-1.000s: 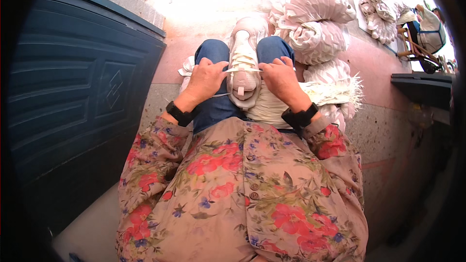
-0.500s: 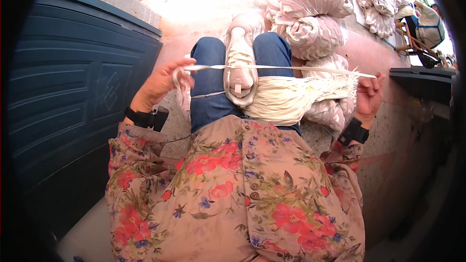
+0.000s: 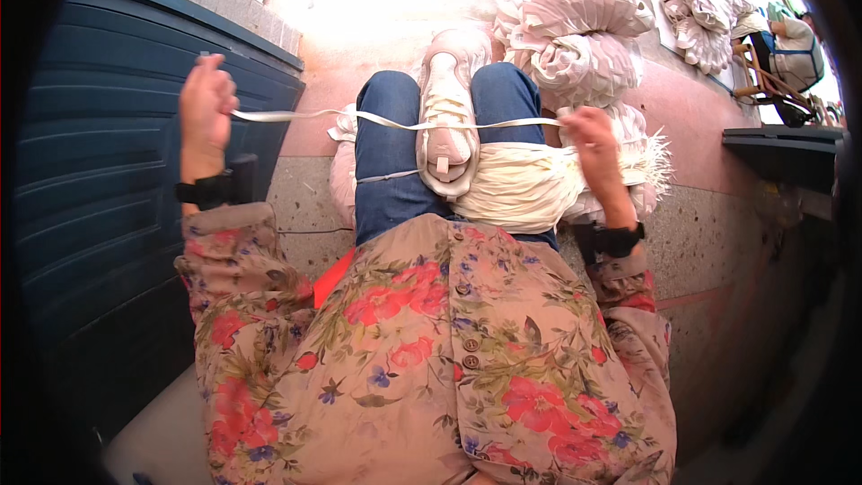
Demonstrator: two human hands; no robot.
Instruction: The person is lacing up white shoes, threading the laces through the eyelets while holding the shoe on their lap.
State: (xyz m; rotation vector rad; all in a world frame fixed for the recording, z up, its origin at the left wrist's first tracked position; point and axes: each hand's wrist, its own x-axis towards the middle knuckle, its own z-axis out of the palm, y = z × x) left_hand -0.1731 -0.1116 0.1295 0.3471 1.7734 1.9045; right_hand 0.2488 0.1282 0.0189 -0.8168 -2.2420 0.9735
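A pale sneaker [image 3: 447, 148] is wedged between my knees, heel toward me and toe away. Flat cream lacing crosses its upper. One long flat shoelace [image 3: 382, 119] stretches sideways above the shoe and both thighs, sagging slightly. Its left end runs into my closed left hand [image 3: 206, 112], raised in front of the dark blue panel. At the other end, over the right side of my lap, my right hand [image 3: 594, 145] grips it with curled fingers. A thick bundle of cream shoelaces [image 3: 516, 184] lies across my right thigh, frayed-looking at its outer end.
Large coils of pale, nested shoes [image 3: 575, 36] stand on the floor ahead to the right, with another pile [image 3: 696, 22] farther off. A dark blue panelled surface [image 3: 135, 144] borders my left. A wooden-framed chair [image 3: 750, 72] and a dark ledge [image 3: 781, 144] are at right.
My left hand has moved up and outward to the left, drawing the lace with it. My right hand has come inward from the bundle's frayed end.
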